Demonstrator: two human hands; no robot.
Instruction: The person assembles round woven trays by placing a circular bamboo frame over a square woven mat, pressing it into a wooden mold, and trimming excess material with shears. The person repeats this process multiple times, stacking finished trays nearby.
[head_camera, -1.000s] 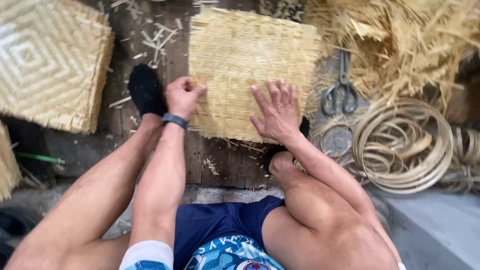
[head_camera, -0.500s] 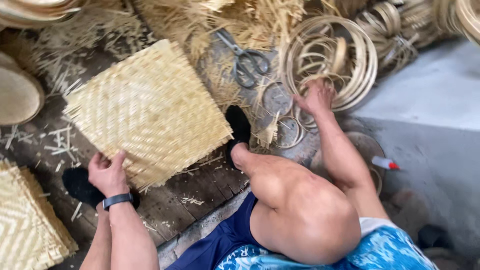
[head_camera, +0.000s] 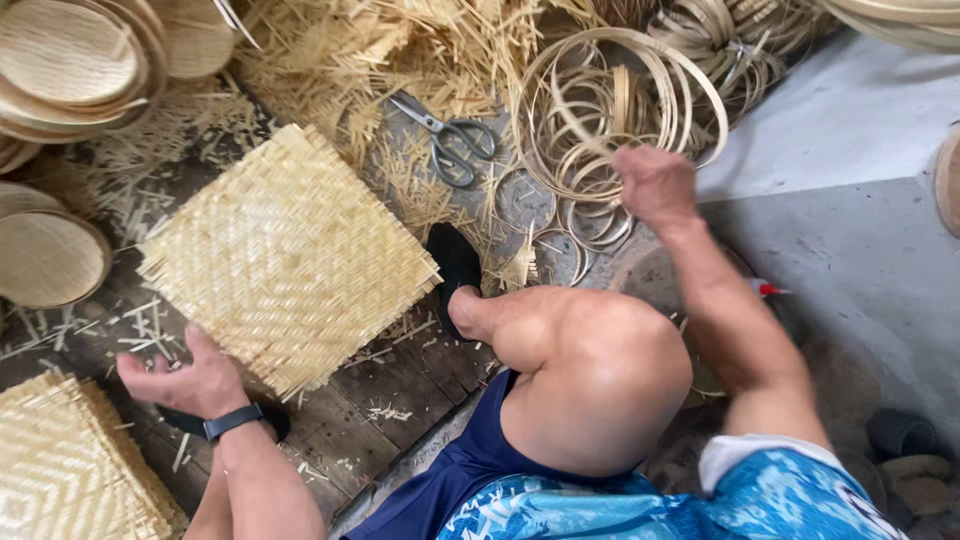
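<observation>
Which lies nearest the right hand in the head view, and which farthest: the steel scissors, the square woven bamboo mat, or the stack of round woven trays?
From the right hand:
1. Steel scissors, to its left on the straw.
2. Square woven bamboo mat, further left, under the left hand.
3. Stack of round woven trays, far top-left corner.

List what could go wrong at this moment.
The right hand reaches into loose bamboo hoops; pulling one may tangle or drag the rest. Open scissors lie beside the hoops, a possible cut hazard. The left hand pins only the woven mat's corner, so it could slip.
</observation>
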